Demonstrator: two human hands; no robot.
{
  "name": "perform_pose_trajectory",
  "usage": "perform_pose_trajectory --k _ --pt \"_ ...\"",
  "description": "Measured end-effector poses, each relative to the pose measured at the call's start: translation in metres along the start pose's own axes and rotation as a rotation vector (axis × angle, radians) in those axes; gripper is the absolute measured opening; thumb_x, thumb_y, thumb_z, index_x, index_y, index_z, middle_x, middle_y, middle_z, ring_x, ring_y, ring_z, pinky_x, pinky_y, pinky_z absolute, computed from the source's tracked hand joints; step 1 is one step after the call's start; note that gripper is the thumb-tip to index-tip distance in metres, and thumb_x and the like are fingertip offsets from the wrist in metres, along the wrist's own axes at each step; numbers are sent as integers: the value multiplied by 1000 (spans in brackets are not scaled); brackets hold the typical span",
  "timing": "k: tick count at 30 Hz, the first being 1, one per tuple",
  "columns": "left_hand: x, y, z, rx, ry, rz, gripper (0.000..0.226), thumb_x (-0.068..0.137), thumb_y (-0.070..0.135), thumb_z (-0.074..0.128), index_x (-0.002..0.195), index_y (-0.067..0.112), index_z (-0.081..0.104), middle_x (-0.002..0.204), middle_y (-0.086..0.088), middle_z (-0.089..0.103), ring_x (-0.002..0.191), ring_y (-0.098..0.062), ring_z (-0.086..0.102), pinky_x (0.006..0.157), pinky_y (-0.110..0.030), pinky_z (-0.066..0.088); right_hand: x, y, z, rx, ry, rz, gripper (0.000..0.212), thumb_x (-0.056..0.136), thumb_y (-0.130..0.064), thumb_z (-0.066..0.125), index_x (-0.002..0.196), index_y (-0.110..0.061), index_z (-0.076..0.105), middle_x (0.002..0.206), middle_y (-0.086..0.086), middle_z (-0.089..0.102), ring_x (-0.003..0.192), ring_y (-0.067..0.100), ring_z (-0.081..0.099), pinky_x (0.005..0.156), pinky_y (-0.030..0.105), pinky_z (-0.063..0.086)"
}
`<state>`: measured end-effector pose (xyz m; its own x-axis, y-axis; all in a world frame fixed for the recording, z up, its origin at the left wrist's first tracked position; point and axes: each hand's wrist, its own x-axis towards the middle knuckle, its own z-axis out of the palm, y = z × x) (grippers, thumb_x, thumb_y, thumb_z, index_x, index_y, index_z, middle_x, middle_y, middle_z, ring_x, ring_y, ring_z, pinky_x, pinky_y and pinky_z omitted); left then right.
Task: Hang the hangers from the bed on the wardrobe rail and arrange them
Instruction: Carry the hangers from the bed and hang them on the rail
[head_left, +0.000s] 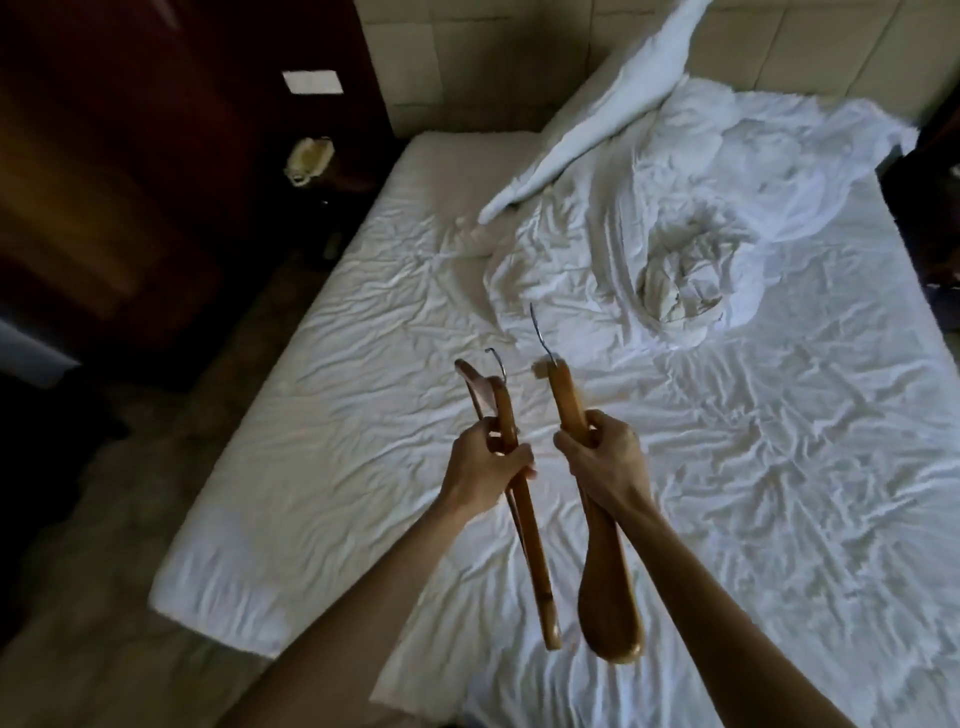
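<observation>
My left hand (485, 465) grips a small bunch of brown wooden hangers (530, 525) with metal hooks pointing away from me. Close beside it, my right hand (605, 457) holds another wooden hanger (608, 597), broad end hanging toward me and its steel hook up. Both hands hover above the bed (322, 405), near its front half. The hangers are seen edge-on, so their exact number is unclear. No wardrobe rail is in sight.
A crumpled white duvet (691, 260) and a pillow (587, 119) lie at the bed's far side. Dark wooden furniture (119, 182) stands to the left, with a telephone (309, 158) on a nightstand. A strip of floor (104, 571) runs along the bed's left edge.
</observation>
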<state>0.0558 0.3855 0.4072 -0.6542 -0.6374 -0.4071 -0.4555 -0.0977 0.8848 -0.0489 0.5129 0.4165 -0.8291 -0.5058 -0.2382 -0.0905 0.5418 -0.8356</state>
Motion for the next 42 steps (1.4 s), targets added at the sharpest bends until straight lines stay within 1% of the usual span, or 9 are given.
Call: perform_pose_trajectory --k 4,7,10,15,18,21,30,36,42 --pt "-52 7 -54 -77 227 72 18 88 6 72 104 4 62 78 -12 70 66 -31 74 70 -47 63 -23 -58 18 4 -159 -196 12 82 -24 72 79 -13 69 64 9 69 57 23 66 53 36 52" --pt "-95 15 -98 -94 397 95 20 91 13 72 109 7 63 84 -11 71 67 -25 75 66 -38 64 -48 -106 46 37 -284 -331 9 84 -23 71 83 -15 70 61 3 69 47 9 62 46 23 49" --pt "-141 16 -146 -115 524 99 33 87 19 77 115 10 62 93 -10 72 68 -22 76 68 -37 64 -82 -150 86 67 -398 -438 10 85 -25 71 86 -16 69 62 2 69 51 11 65 51 26 54" --pt "-225 3 -239 -121 758 102 29 86 20 77 109 8 63 95 -8 71 65 -18 75 56 -20 57 -157 -215 168 109 -574 -597 11 90 -23 69 90 -13 66 68 6 68 54 11 62 48 12 45" --pt "-282 -9 -300 -115 863 138 11 90 17 73 93 12 63 83 -7 73 62 -15 74 56 -19 56 -209 -252 225 125 -692 -658 15 90 -18 67 88 -4 66 67 11 63 51 7 55 47 11 45" --pt "-343 -26 -371 -158 972 184 15 90 14 73 101 7 66 79 -10 73 62 -15 73 57 -21 57 -268 -294 288 153 -812 -709 19 90 -17 66 89 2 66 65 4 56 52 5 52 50 15 46" --pt "-521 -84 -597 -297 1234 239 23 90 19 75 110 10 68 79 -5 73 64 -19 71 64 -31 60 -475 -434 476 199 -1077 -790 9 86 -24 70 85 -17 74 65 2 70 61 15 67 65 35 58" --pt "-610 -118 -725 -270 1365 232 21 88 23 75 104 8 71 73 1 72 64 -16 70 64 -32 60 -584 -511 571 262 -1177 -825 10 89 -27 69 89 -19 74 63 0 66 49 10 58 51 25 45" --pt "-648 -155 -850 -280 1427 252 19 89 21 73 99 5 72 74 2 71 63 -13 69 86 -47 58 -652 -576 671 243 -1257 -849 14 87 -26 70 85 -12 74 64 3 66 49 11 57 50 24 44"
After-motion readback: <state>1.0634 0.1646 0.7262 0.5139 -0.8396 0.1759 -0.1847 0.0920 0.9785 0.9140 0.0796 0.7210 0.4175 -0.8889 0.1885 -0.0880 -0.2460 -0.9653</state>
